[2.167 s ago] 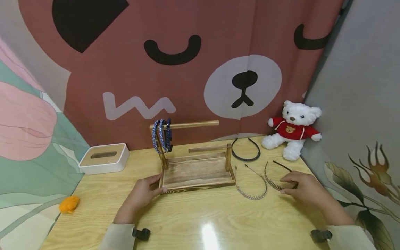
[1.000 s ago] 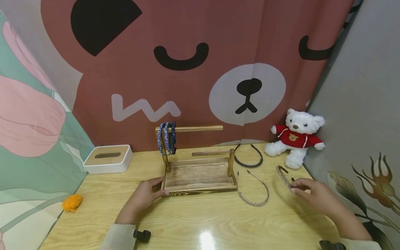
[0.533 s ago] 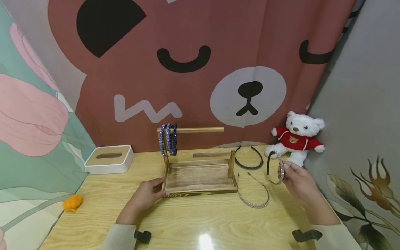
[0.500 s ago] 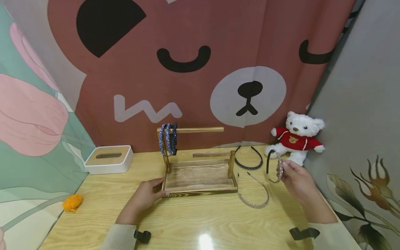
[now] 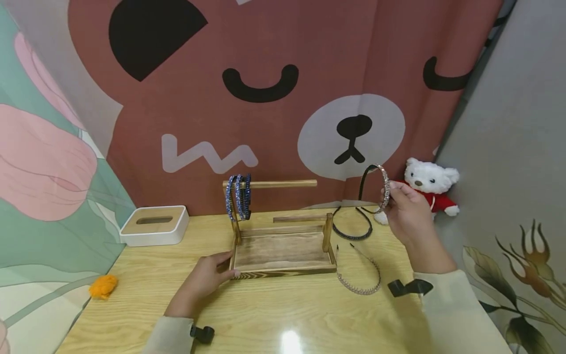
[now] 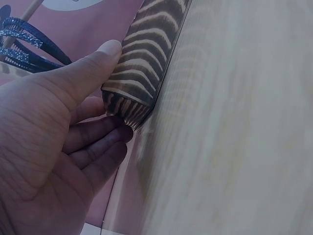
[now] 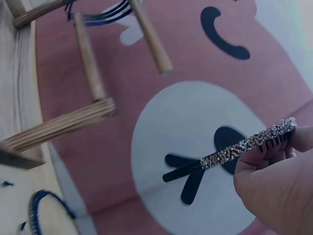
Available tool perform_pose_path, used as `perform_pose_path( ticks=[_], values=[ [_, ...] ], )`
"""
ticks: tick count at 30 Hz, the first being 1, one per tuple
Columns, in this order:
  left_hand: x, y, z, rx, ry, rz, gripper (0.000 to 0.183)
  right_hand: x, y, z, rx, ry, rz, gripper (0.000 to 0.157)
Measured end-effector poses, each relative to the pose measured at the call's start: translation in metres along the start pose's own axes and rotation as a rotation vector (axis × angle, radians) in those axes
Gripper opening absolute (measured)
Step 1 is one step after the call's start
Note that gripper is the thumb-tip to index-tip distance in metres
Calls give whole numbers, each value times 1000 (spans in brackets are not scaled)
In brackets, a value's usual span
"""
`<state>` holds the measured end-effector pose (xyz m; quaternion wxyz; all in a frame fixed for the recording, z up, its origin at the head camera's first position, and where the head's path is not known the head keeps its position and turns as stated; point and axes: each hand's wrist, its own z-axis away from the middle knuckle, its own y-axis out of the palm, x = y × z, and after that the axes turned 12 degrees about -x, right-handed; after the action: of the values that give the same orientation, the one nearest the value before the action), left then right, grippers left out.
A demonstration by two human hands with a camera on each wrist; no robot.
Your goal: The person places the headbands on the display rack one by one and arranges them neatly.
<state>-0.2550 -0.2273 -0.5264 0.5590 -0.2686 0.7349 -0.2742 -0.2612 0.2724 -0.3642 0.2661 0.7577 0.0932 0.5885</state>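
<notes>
My right hand (image 5: 409,216) pinches a sparkly rhinestone headband (image 5: 386,189) between thumb and fingers, raised above the table in front of the white bear. In the right wrist view, the headband (image 7: 244,147) shows comb teeth under its glittery band. My left hand (image 5: 205,278) grips the front left corner of a wooden headband stand (image 5: 287,271), thumb on the front edge and fingers at the side. Several blue glittery headbands (image 5: 239,196) hang at the left end of its upper rod (image 5: 287,184). Right of the stand lie a dark headband (image 5: 353,237) and a pale beaded headband (image 5: 362,291).
A white plush bear (image 5: 426,174) in a red hoodie sits in the back right corner, partly behind my right hand. On the left stand a white tissue box (image 5: 155,236) with a wooden lid and a fuzzy orange object (image 5: 103,286). Fabric with a bear face hangs behind.
My right hand has picked the rhinestone headband up from the table's right side, turned it upright and lifted it up and leftward. My left hand keeps its grip on the stand's corner.
</notes>
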Motion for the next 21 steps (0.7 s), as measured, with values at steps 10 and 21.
perform_pose_path(
  ticks=[10, 21],
  values=[
    [-1, 1, 1, -7, 2, 6, 65, 9, 37, -2, -5, -1, 9, 22],
    [-2, 1, 1, -7, -7, -2, 67, -26, 88, -5, -44, 75, 111, 30]
  ],
)
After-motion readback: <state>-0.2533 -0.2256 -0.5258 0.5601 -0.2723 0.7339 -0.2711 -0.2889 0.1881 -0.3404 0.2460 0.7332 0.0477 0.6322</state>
